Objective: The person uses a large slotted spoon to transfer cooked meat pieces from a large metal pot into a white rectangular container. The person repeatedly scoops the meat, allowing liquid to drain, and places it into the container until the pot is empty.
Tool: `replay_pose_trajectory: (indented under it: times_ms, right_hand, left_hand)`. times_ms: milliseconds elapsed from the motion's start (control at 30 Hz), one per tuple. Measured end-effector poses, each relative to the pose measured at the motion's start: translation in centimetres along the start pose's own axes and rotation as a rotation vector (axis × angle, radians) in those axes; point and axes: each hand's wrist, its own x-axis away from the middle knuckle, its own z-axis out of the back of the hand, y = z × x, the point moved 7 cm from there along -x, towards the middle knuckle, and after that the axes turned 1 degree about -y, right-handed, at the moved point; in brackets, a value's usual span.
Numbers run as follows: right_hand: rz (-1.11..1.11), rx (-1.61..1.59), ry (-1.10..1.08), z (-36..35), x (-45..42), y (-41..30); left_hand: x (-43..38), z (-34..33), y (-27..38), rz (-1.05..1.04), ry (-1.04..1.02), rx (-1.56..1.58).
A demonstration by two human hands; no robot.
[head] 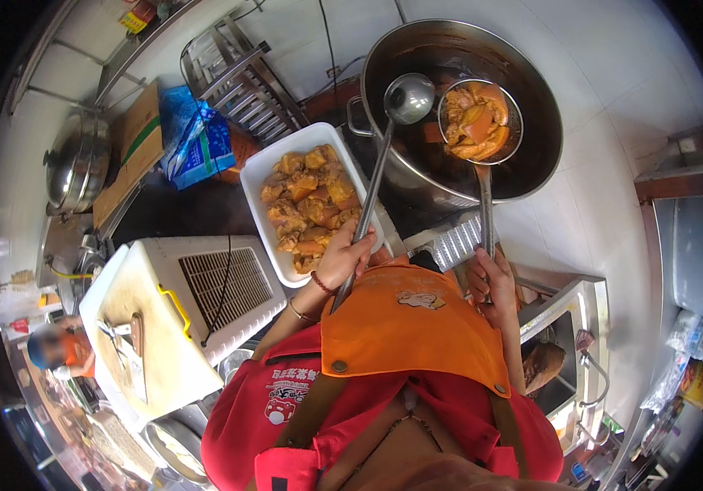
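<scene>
My left hand [345, 255] is closed around the long handle of a steel ladle [410, 98], whose empty-looking bowl hangs over the left side of a large steel stockpot [535, 178]. With my right hand [491, 279] I grip the handle of a perforated skimmer [514, 132]. It is heaped with browned meat pieces [479, 126] and is held over the pot. Dark liquid and a few pieces show in the pot, partly hidden by the tools. Left of the pot, a white plastic tub [252, 184] holds many similar meat chunks [311, 202]; my left hand is over its near right edge.
A white slatted box [265, 307] stands lower left, with a cutting board [173, 362] bearing a knife [136, 350] and scissors. Blue bags [198, 147] and a cardboard box [136, 159] lie beyond. A metal sink [566, 344] is at right. Another person [72, 353] is far left.
</scene>
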Motion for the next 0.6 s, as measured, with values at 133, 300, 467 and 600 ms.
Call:
replay_pose_trajectory:
  times_ms: [133,300,467,600]
  right_hand:
    - [-0.014,0.058,0.022,-0.2,0.4,-0.9]
    - [-0.033,-0.012,-0.061,0.9,-0.1,-1.9]
    - [0.070,0.037,-0.027,0.4,1.2,-5.1]
    - [0.194,0.066,-0.042,-1.1,2.7,-8.1]
  left_hand:
    - [0.2,-0.1,0.1,-0.017,0.002,-0.006]
    - [0.2,-0.4,0.6,-0.026,-0.003,-0.026]
    - [0.1,-0.3,0.1,-0.054,-0.014,0.034]
    - [0.0,-0.3,-0.3,-0.023,0.007,0.026]
